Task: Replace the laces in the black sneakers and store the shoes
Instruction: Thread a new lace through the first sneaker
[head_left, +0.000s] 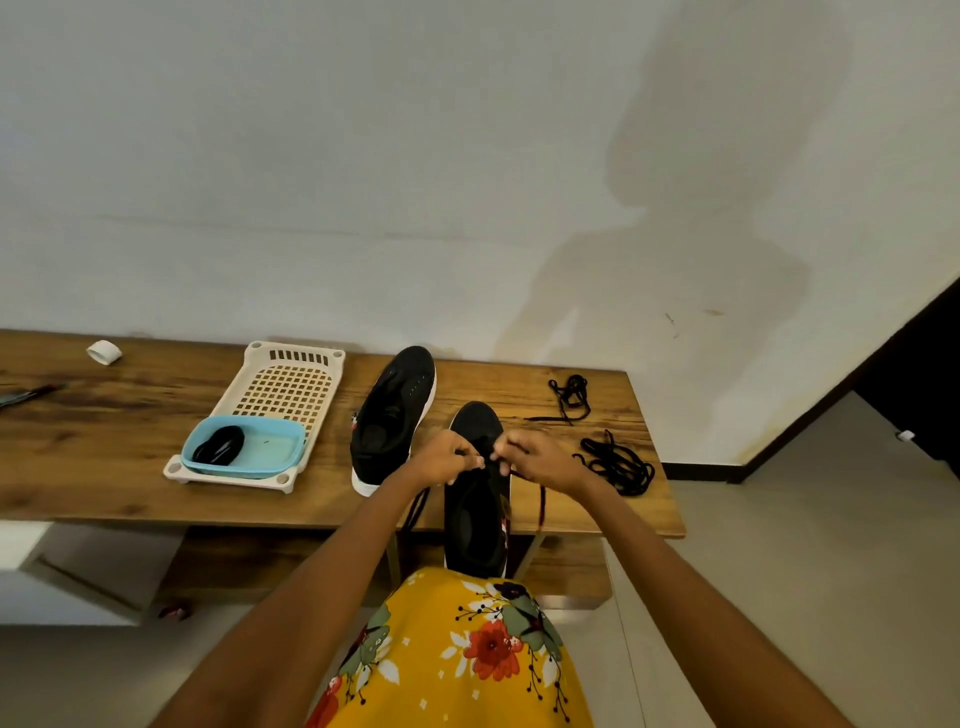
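Your hands meet over the near sneaker (478, 519).
Your left hand (447, 460) and right hand (535, 462) each pinch the lace (542, 501) at its eyelets; the other sneaker (392, 415) lies just left, loose laces (618, 465) right, on the table (104, 441).

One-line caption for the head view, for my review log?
Both hands, left hand and right hand, thread a lace through the near black sneaker on a wooden table.

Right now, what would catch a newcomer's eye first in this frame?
Both hands, left hand and right hand, pinch a lace over the near black sneaker at the wooden table's front edge. Its mate lies beside a cream basket holding a blue tub.
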